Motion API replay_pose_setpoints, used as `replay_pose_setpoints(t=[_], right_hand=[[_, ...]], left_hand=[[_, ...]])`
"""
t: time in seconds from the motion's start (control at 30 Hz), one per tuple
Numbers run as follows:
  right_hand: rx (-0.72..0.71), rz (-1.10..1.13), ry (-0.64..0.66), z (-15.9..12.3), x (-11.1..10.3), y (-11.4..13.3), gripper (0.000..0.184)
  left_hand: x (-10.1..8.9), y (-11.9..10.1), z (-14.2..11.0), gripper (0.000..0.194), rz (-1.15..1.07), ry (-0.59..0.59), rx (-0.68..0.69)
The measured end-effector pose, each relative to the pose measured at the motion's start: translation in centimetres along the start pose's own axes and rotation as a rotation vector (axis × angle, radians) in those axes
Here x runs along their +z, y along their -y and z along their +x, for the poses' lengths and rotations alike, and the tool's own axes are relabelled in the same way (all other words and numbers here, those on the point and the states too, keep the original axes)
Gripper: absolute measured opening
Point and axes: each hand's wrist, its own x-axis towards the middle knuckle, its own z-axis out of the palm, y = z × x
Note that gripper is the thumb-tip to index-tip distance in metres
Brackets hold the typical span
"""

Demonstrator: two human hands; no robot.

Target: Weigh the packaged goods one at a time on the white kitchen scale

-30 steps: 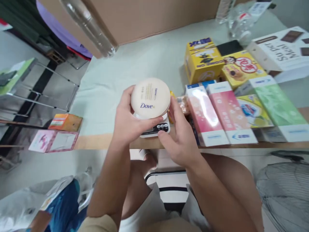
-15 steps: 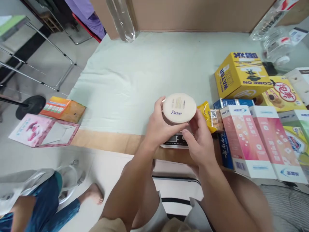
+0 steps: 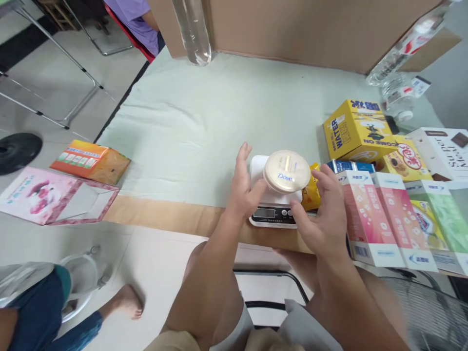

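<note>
A round cream Dove jar (image 3: 287, 171) rests on a small white kitchen scale (image 3: 274, 204) near the table's front edge. My left hand (image 3: 245, 187) is open just left of the jar, fingers spread, its thumb close to the jar's side. My right hand (image 3: 323, 212) is open too, hovering right of the scale with fingers apart and nothing in it. A yellow snack packet (image 3: 312, 189) lies between the jar and my right hand.
Pink boxes (image 3: 380, 219), a green box (image 3: 444, 219) and yellow boxes (image 3: 356, 130) crowd the table's right side. A clear bottle (image 3: 193, 29) and brown cardboard (image 3: 292, 24) stand at the back. Orange (image 3: 91, 161) and pink (image 3: 54, 195) boxes lie left; another person's leg (image 3: 44, 312) is lower left.
The Dove jar was in both my hands above the scale; now it sits on the scale and both hands have let go and spread apart.
</note>
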Motion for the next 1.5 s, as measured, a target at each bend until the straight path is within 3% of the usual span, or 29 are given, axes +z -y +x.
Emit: replay_pose_setpoints(t=[0.13, 0.27, 0.43, 0.53, 0.67, 0.83, 0.93, 1.0, 1.2, 1.5], right_hand=[[0.063, -0.149, 0.12, 2.9, 0.3, 1.2, 0.075], [0.103, -0.216, 0.193, 4.7, 0.8, 1.1, 0.083], [0.077, -0.225, 0.163, 5.4, 1.0, 0.1, 0.084], [0.025, -0.182, 0.14, 6.8, 2.8, 1.2, 0.081], [-0.173, -0.036, 0.252, 11.4, 9.2, 5.6, 0.083], [-0.389, 0.174, 0.579, 18.1, 22.3, 12.7, 0.077], [-0.416, 0.188, 0.697, 19.4, 29.4, 16.3, 0.075], [-0.381, 0.137, 0.742, 19.2, 32.7, 18.0, 0.077], [-0.407, 0.123, 0.743, 18.3, 37.6, 19.4, 0.069], [-0.454, 0.13, 0.892, 19.6, 40.8, 20.8, 0.089]], left_hand=[[-0.9, -0.5, 0.5, 0.078, -0.076, -0.136, -0.043], [-3.0, -1.7, 0.3, 0.073, -0.165, -0.258, -0.019], [-6.8, -3.2, 0.1, 0.068, -0.363, -0.443, -0.112], [-8.6, -4.0, 0.1, 0.061, -0.486, -0.58, -0.219], [-9.4, -4.2, 0.4, 0.054, -0.589, -0.78, -0.275], [-9.8, -3.4, 0.8, 0.052, -0.594, -0.898, -0.358], [-11.5, -3.3, 1.0, 0.055, -0.593, -1.045, -0.341], [-13.0, -3.5, 1.0, 0.058, -0.615, -1.108, -0.367], [-15.7, -3.4, 1.0, 0.062, -0.59, -1.156, -0.381], [-15.5, -2.4, 1.5, 0.066, -0.6, -1.076, -0.416]])
